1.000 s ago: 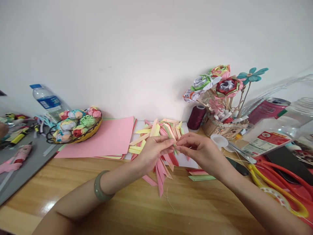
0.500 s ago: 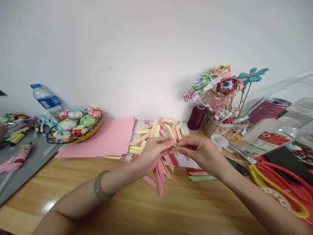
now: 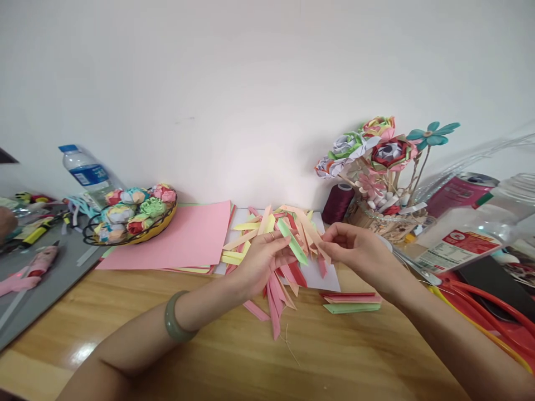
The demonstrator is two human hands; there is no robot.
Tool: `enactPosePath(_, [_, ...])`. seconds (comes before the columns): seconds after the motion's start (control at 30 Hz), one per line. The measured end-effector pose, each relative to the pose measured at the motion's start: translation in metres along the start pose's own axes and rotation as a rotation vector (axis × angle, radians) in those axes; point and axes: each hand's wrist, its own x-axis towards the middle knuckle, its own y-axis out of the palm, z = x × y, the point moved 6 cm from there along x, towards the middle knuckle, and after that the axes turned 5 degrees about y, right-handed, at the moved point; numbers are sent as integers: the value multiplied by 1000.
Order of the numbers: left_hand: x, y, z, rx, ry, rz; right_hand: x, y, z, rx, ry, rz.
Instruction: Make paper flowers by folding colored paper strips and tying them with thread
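Observation:
A light green folded paper strip [image 3: 293,243] is pinched between the thumb and fingers of my left hand [image 3: 261,264], slanting down to the right. My right hand [image 3: 361,253] pinches the lower end of a peach paper strip [image 3: 310,225] just beside it. Behind and below both hands spreads a loose pile of folded strips in pink [image 3: 273,303], yellow [image 3: 234,256], peach and red, partly on white paper [image 3: 330,280]. To the right, a small stack of red, peach and green strips [image 3: 353,306] lies on the wooden table.
Pink paper sheets [image 3: 196,234] lie at left under a basket [image 3: 161,227] of paper flowers. Behind it leans a water bottle [image 3: 86,170]. At right stand a maroon thread spool [image 3: 337,203], a flower holder [image 3: 371,220], a plastic jar [image 3: 455,236] and red-handled scissors [image 3: 472,295].
My right hand has moved right and up, away from my left hand. The green and peach strips, close together before, are now apart, one in each hand.

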Motion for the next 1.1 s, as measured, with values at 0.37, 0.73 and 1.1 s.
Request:
enactPosePath(0.37, [2,-3,3,41,29,-7,-20,17,17,-743,-414,-337])
enactPosePath(0.73, [1,-7,5,-25,27,-77,-26,28,14,-984,-486,-364])
enactPosePath(1.1, [7,-14,8,-38,-11,-124,-8,22,-3,-18,-61,-56])
